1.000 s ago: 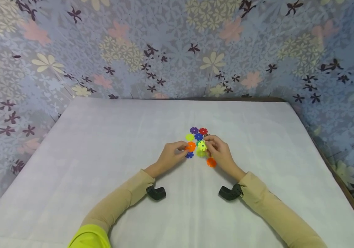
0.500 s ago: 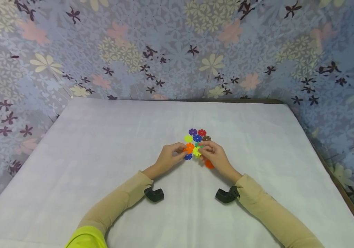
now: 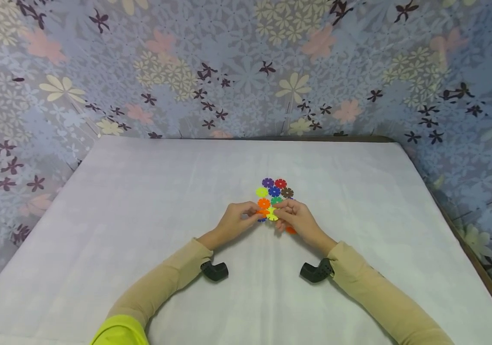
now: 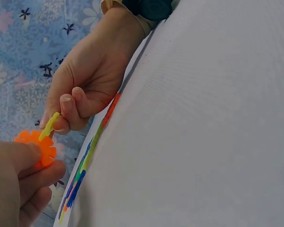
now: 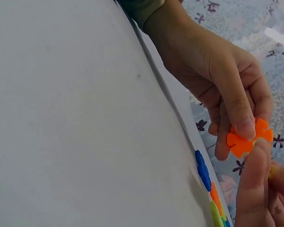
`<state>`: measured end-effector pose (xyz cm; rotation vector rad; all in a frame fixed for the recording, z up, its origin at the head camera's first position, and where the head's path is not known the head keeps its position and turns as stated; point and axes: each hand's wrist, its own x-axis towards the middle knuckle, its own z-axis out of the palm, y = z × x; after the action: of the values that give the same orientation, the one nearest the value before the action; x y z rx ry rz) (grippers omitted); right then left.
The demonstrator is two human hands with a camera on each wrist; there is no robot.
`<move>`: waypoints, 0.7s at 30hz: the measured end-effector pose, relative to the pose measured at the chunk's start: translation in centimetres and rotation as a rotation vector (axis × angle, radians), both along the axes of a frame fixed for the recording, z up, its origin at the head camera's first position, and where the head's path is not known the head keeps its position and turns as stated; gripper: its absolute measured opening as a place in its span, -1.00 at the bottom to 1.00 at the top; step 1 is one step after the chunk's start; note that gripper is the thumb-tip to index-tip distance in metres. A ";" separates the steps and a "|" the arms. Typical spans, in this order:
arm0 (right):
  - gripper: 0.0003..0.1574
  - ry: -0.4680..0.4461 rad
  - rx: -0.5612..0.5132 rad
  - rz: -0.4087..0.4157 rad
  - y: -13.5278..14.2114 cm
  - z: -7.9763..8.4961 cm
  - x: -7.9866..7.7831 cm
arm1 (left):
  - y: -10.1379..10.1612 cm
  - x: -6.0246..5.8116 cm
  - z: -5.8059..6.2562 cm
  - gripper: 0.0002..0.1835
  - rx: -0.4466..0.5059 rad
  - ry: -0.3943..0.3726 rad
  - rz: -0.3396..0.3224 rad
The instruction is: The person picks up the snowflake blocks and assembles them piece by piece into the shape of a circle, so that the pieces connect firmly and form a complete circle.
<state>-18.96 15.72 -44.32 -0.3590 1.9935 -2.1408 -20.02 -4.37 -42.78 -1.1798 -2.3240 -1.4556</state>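
In the head view my left hand (image 3: 233,221) pinches an orange notched flower-shaped disc (image 3: 264,212) between thumb and fingers. My right hand (image 3: 299,220) grips a yellow notched disc (image 3: 272,214) by its edge. The two discs meet at an angle; in the left wrist view the yellow disc (image 4: 49,125), seen edge-on, touches the rim of the orange disc (image 4: 48,153). Whether their slots are joined I cannot tell. From the right wrist side, the orange disc (image 5: 241,142) shows flat under the left thumb, and right fingertips cover part of it.
Several loose discs lie just beyond and under the hands: purple (image 3: 268,182), red (image 3: 280,183), blue (image 3: 274,191), brown (image 3: 287,192), yellow (image 3: 262,192), green (image 3: 276,200) and orange (image 3: 264,203). Another orange disc (image 3: 291,230) is partly hidden below the right hand. White cloth covers the table (image 3: 164,191).
My right hand has moved left and slightly down, bringing the yellow disc against the orange one. The orange disc has tilted flatter in my left hand, which stays nearly in place.
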 end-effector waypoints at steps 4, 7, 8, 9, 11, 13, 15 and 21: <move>-0.75 0.020 -0.013 0.026 0.0 0.1 0.2 | 0.0 1.0 1.7 -0.92 0.011 0.020 -0.004; -0.76 0.059 0.016 0.023 -0.2 1.0 0.6 | -0.1 1.0 1.8 -0.91 0.033 0.031 -0.008; -0.77 0.085 0.039 0.022 -0.3 1.2 0.8 | -0.1 1.0 1.8 -0.91 0.040 0.032 -0.008; -0.77 0.121 0.068 0.019 -0.4 1.5 0.9 | -0.1 1.0 1.7 -0.91 0.049 0.034 -0.010; -0.77 0.188 0.148 -0.005 -0.6 2.0 1.2 | -0.1 0.9 1.7 -0.90 0.061 0.035 -0.007; -0.76 0.263 0.212 -0.024 -0.5 1.8 1.0 | -0.1 0.9 1.7 -0.90 0.071 0.036 -0.003; -0.75 0.328 0.271 -0.065 -0.4 1.2 0.7 | -0.1 0.8 1.6 -0.90 0.084 0.028 0.000; -0.75 0.503 0.469 -0.125 0.0 -0.3 -0.1 | -0.1 0.7 1.7 -0.89 0.112 0.008 0.027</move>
<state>-19.03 15.75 -44.61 -0.7628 2.7709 -1.6715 -19.33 -4.49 -41.06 -1.1190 -2.2122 -1.5466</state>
